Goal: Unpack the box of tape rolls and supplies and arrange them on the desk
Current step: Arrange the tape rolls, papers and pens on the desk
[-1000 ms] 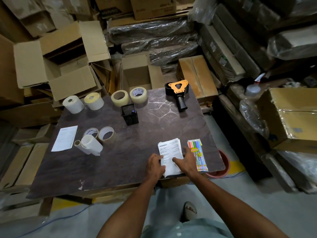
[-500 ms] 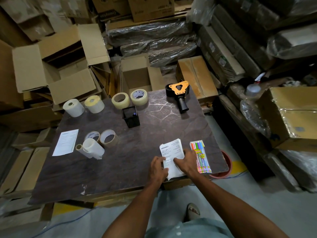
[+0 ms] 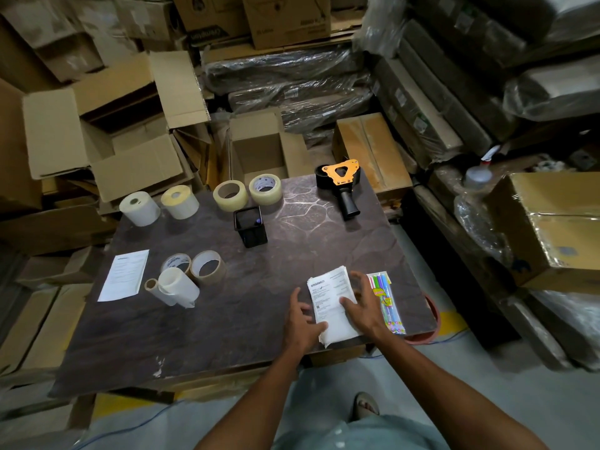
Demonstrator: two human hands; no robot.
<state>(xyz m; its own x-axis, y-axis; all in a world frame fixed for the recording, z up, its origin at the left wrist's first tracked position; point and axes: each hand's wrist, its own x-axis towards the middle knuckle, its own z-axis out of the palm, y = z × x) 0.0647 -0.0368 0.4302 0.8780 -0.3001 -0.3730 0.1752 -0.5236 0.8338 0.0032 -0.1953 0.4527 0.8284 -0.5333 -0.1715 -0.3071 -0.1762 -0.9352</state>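
Both hands have loosened on the stack of papers [image 3: 332,302] near the front edge of the desk [image 3: 246,319]. The left hand [image 3: 303,323] rests against the stack's left edge, thumb touching the lower corner, fingers relaxed. The right hand [image 3: 362,306], which lay flat on the sheets a moment ago, now has its fingers spread and lifting, only partly touching the paper; neither hand grips anything. That suggests the stack is squared and placed, so this item looks finished.

Just right of it lies the pack of pens [image 3: 386,300]. Further out stand the pen holder [image 3: 251,226], two tape rolls [image 3: 246,193] at the back, the tape dispenser [image 3: 341,183], two white label rolls [image 3: 159,204], more rolls [image 3: 191,274] and a loose sheet [image 3: 125,274] on the left. The open box [image 3: 259,147] behind the desk appears empty, so the unpacking seems nearly done.
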